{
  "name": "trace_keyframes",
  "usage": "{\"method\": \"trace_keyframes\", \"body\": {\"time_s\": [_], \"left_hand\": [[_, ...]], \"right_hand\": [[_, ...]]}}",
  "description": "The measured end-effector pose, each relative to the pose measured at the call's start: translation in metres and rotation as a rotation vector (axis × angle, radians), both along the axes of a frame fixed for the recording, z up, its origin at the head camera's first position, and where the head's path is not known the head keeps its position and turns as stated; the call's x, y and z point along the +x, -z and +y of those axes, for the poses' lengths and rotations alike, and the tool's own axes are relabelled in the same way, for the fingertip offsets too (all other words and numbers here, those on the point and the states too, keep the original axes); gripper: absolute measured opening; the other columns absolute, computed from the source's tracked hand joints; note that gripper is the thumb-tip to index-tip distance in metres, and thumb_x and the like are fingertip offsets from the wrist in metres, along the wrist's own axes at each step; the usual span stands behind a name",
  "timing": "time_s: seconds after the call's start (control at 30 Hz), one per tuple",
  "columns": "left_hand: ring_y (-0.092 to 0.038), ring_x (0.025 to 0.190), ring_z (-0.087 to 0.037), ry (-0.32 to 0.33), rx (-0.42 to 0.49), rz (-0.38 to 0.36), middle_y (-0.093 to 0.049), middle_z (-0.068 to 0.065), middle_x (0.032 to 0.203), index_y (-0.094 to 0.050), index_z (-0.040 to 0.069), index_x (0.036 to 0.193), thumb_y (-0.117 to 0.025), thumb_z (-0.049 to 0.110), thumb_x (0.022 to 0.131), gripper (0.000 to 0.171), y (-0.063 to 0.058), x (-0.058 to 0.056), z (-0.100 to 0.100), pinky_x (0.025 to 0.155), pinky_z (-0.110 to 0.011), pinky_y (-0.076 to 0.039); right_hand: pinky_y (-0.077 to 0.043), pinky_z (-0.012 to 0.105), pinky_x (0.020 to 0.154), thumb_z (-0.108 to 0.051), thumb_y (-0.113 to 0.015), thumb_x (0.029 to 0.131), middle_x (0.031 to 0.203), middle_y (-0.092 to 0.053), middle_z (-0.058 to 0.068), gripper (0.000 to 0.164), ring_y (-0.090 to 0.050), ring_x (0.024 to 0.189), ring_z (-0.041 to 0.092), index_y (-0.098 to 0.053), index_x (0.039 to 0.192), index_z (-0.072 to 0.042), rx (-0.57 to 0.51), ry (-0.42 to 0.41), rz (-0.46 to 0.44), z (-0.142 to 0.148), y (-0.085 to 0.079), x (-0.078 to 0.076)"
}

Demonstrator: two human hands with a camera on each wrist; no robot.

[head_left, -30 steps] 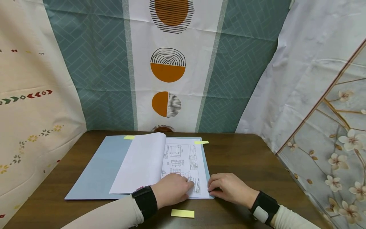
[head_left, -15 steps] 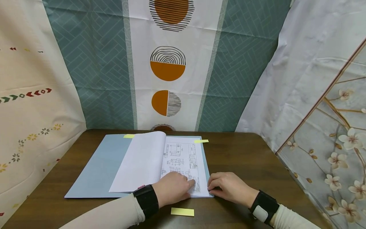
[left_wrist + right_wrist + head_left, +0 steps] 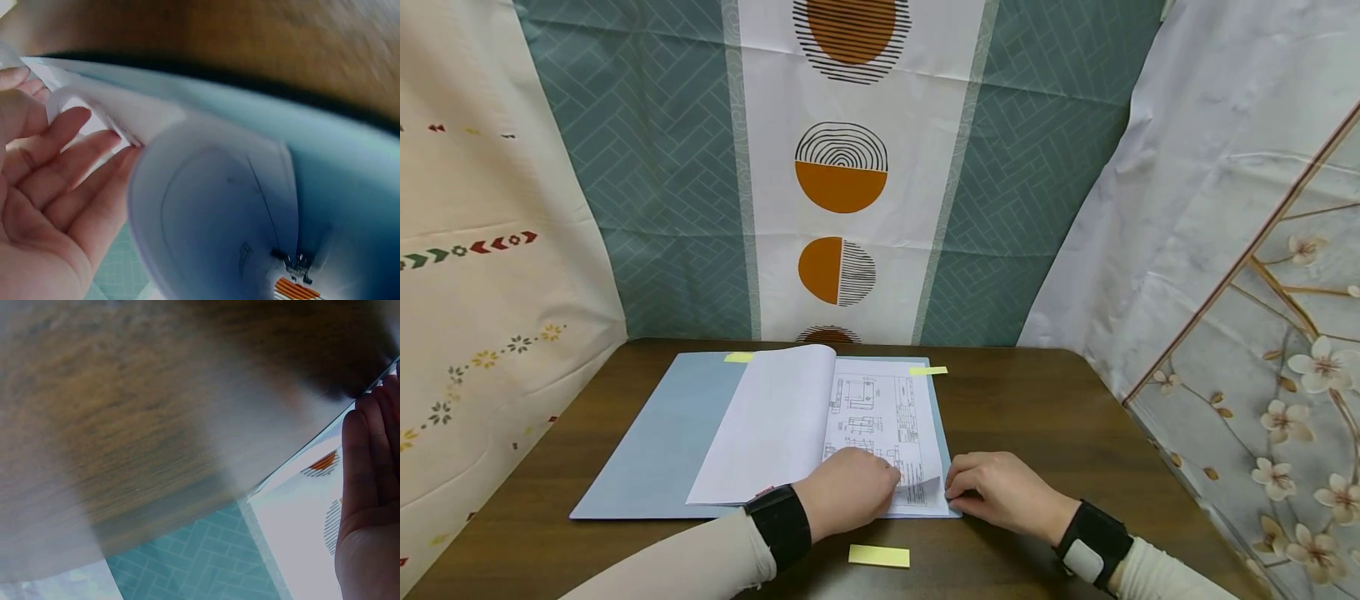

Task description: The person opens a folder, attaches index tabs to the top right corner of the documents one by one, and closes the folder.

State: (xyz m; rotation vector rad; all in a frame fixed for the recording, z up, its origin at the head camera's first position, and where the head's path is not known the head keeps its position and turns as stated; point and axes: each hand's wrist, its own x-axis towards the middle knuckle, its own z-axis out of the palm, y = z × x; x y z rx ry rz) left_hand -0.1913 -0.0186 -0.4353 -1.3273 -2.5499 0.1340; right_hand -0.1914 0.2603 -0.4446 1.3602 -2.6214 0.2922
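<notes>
A light blue folder (image 3: 640, 454) lies spread on the table, holding a stack of white sheets with the upper ones turned over to the left. On the right, a drawing sheet (image 3: 906, 433) printed with technical figures faces up. My left hand (image 3: 852, 492) pinches this sheet near its lower edge, and its lower right corner curls upward. In the left wrist view the paper bends around beside the left hand's fingers (image 3: 81, 165). My right hand (image 3: 1003, 492) rests at the folder's lower right edge, its fingertips touching there.
A yellow sticky strip (image 3: 879, 556) lies on the brown table (image 3: 1037, 408) in front of the folder. Yellow tabs (image 3: 739, 358) (image 3: 928, 371) stick out at the folder's top. Patterned cloths (image 3: 1037, 150) hang behind and at both sides.
The left hand has gone from fingers lying on the drawing sheet to pinching it, and the sheet's lower right corner has lifted. The right hand stays in place.
</notes>
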Motion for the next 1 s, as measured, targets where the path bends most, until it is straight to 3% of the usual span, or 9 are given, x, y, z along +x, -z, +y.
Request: {"method": "trace_keyframes", "body": {"time_s": [0.17, 0.37, 0.7, 1.0], "left_hand": [[-0.052, 0.055, -0.005, -0.036, 0.039, 0.028, -0.064, 0.006, 0.07, -0.07, 0.018, 0.089, -0.067, 0.028, 0.092, 0.011, 0.001, 0.0, 0.006, 0.054, -0.024, -0.047], [-0.053, 0.054, -0.006, -0.053, 0.008, 0.068, -0.066, 0.004, 0.072, -0.071, 0.017, 0.093, -0.069, 0.029, 0.092, 0.012, 0.001, -0.002, 0.009, 0.055, -0.025, -0.049], [-0.053, 0.057, -0.005, -0.072, 0.074, 0.036, -0.067, 0.004, 0.076, -0.07, 0.013, 0.098, -0.072, 0.026, 0.09, 0.015, 0.002, -0.003, 0.005, 0.058, -0.024, -0.05], [-0.064, 0.065, -0.01, -0.096, 0.158, 0.166, -0.069, 0.0, 0.079, -0.07, 0.01, 0.096, -0.074, 0.023, 0.088, 0.016, -0.005, -0.005, -0.006, 0.06, -0.026, -0.052]], "right_hand": [[-0.048, 0.016, 0.078, -0.028, -0.08, 0.083, 0.095, -0.061, -0.02, 0.008, -0.057, 0.083, -0.002, -0.076, 0.09, -0.028, -0.005, -0.003, 0.01, 0.0, 0.002, 0.0], [-0.048, 0.017, 0.077, -0.028, -0.08, 0.083, 0.095, -0.06, -0.02, 0.008, -0.057, 0.082, -0.002, -0.076, 0.09, -0.029, 0.0, 0.007, 0.006, 0.001, 0.003, -0.001], [-0.046, 0.014, 0.075, -0.027, -0.081, 0.083, 0.094, -0.06, -0.021, 0.008, -0.057, 0.081, -0.002, -0.076, 0.089, -0.028, -0.013, 0.01, 0.009, 0.0, 0.003, 0.0], [-0.047, 0.014, 0.076, -0.026, -0.081, 0.083, 0.094, -0.06, -0.02, 0.008, -0.057, 0.081, -0.003, -0.076, 0.09, -0.028, -0.019, 0.01, 0.01, 0.001, 0.003, 0.0]]}}
